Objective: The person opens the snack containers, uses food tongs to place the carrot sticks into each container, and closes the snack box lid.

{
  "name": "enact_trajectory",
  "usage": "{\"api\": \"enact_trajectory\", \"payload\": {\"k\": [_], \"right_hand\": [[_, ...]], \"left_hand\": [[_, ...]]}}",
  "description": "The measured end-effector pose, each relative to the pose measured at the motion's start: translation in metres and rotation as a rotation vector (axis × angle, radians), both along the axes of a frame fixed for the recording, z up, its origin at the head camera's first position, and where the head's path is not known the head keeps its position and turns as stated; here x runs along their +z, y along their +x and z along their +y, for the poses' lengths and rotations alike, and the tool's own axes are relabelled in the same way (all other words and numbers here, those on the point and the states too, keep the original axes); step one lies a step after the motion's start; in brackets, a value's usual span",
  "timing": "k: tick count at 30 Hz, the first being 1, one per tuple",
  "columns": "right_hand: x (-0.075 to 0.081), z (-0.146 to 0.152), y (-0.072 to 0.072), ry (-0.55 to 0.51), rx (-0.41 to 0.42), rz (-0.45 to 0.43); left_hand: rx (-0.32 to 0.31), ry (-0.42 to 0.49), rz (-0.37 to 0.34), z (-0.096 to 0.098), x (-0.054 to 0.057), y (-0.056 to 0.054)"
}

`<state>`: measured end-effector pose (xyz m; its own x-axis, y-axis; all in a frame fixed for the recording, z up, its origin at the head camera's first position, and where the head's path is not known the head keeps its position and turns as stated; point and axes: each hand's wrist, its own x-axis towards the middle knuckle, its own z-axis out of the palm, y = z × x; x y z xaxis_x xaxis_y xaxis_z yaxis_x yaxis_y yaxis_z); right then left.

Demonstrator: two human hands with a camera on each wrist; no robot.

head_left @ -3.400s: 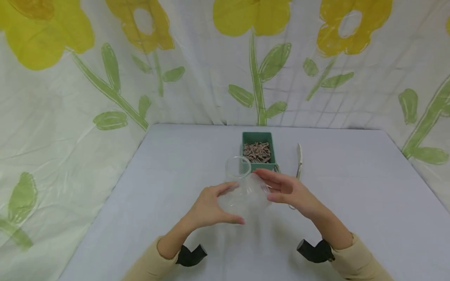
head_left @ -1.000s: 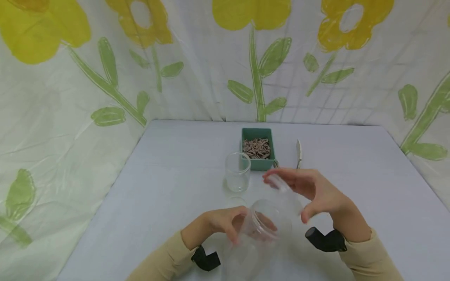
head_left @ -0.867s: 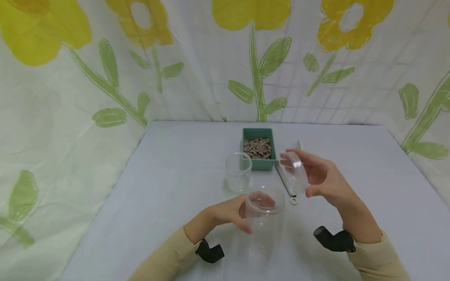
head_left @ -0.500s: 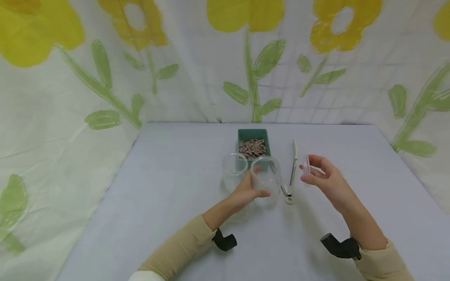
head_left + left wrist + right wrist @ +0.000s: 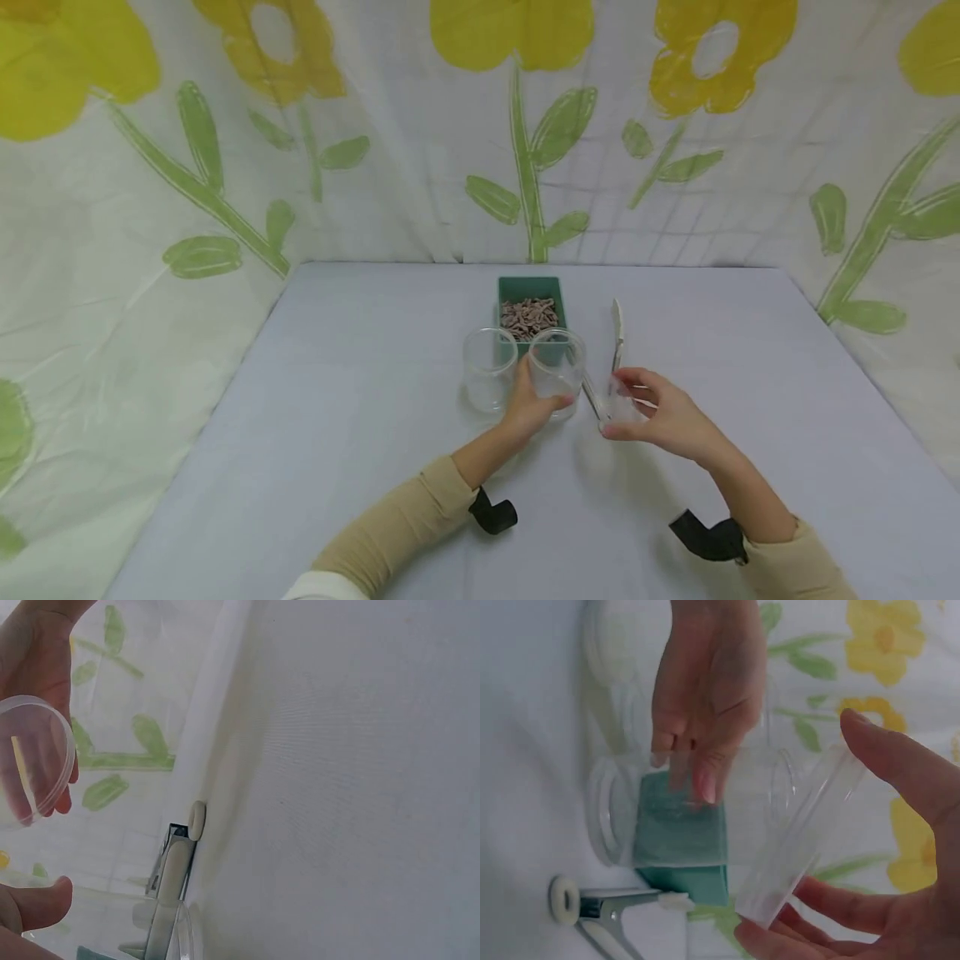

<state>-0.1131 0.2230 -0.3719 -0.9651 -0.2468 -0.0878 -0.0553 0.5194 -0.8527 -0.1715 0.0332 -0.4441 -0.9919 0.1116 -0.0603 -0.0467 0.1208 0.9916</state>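
My left hand (image 5: 528, 408) holds a clear jar (image 5: 558, 383) around its side. The jar stands upright with its mouth uncovered. My right hand (image 5: 667, 421) pinches a clear round lid (image 5: 621, 406) by its edge, to the right of that jar. In the right wrist view the lid (image 5: 802, 832) is tilted near the jar's mouth and apart from my left hand. A second clear jar (image 5: 489, 375) stands upright just left of the held one, also uncovered. My left fingers are partly hidden behind the held jar in the head view.
Behind the jars sits a green box (image 5: 529, 287) with brown stick-like pieces (image 5: 528, 317). Metal tongs (image 5: 617, 321) lie spread on the table right of it, partly behind my right hand. A white curtain (image 5: 405, 167) with painted flowers hangs behind the table (image 5: 337, 417).
The lid came off the jar in my right hand and swung out to the right, then back left towards the jar. My left hand moved the jar forward beside the other jar.
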Motion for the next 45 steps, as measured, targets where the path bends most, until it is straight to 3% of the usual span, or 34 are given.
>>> {"api": "enact_trajectory", "payload": {"k": [5, 8, 11, 17, 21, 24, 30, 35, 45], "right_hand": [[-0.009, -0.01, -0.003, 0.167, 0.064, 0.096], [-0.014, -0.016, -0.006, 0.243, 0.089, 0.114], [-0.019, -0.02, -0.007, 0.272, 0.095, 0.094], [-0.025, -0.027, -0.003, 0.301, 0.108, 0.079], [-0.031, -0.032, -0.001, 0.351, 0.108, 0.083], [-0.039, -0.04, -0.001, 0.414, 0.108, 0.071], [-0.054, -0.058, -0.002, 0.568, 0.169, 0.18], [-0.056, -0.072, -0.002, 0.653, 0.193, 0.295], [-0.061, -0.079, -0.001, 0.68, 0.157, 0.286]], "left_hand": [[0.012, -0.025, 0.036, 0.001, -0.003, 0.0], [0.005, -0.054, -0.006, -0.002, -0.003, 0.002], [-0.025, -0.05, -0.099, -0.009, 0.001, 0.007], [-0.175, 0.034, -0.308, -0.039, 0.017, 0.031], [-0.332, 0.109, -0.369, -0.066, 0.032, 0.044], [-0.406, 0.167, -0.35, -0.086, 0.039, 0.048], [-0.391, 0.266, -0.312, -0.116, 0.04, 0.049], [-0.371, 0.298, -0.323, -0.125, 0.039, 0.053], [-0.362, 0.363, -0.333, -0.119, 0.037, 0.051]]}}
